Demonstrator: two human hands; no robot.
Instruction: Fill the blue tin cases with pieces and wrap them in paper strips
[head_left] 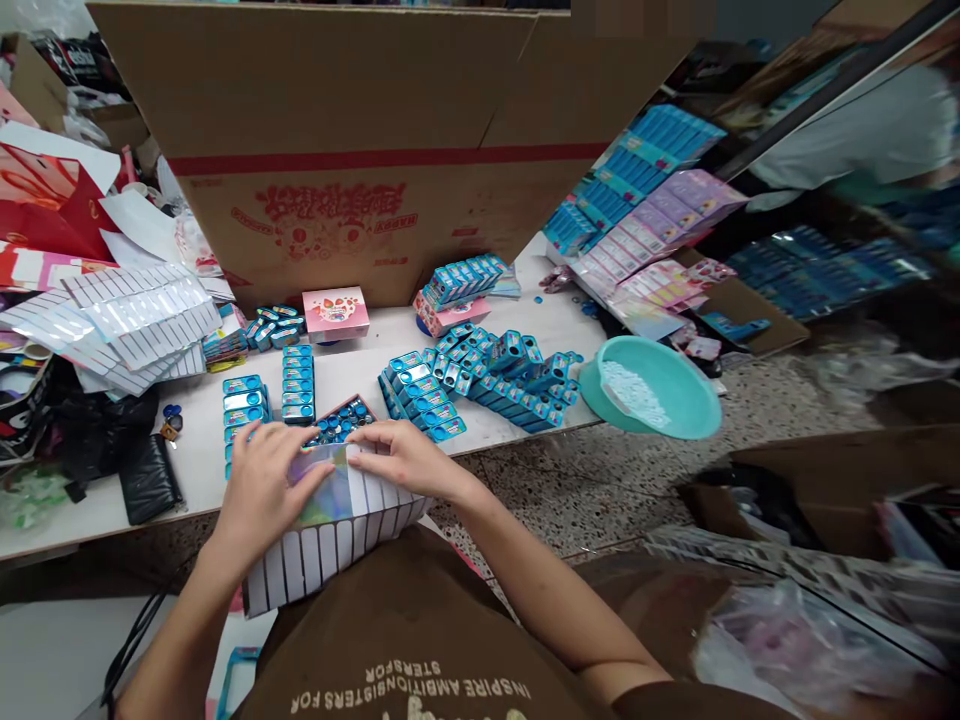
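A teal basin [694, 402] stands at the right end of the white table [382, 335], tilted, with a heap of small white pieces [636, 393] inside. Just beyond the hands, a small open box [366, 403] holds many loose blue and dark round parts [339, 422]; its near side is hidden. Further back sits a pink box [337, 314] with strawberries printed on it, and to its right another pink box [457, 316] carries a row of blue packs [466, 278]. A large cardboard box [360, 110] with red print rises behind them. More blue packs stand in two columns [298, 383] left of the small open box and lie in a broad pile [510, 385] to its right. A black pouch [150, 480] lies near the table's left end. Close to the person's body is a white striped block [315, 555] with a shiny sheet [326, 495] on top. The left hand [262, 485] is partly open on it, fingers bent toward the far edge and the thumb apart on the shiny top. The right hand [409, 460] touches the top from the other side, thumb and fingers slightly bent; whether they pinch anything cannot be told.
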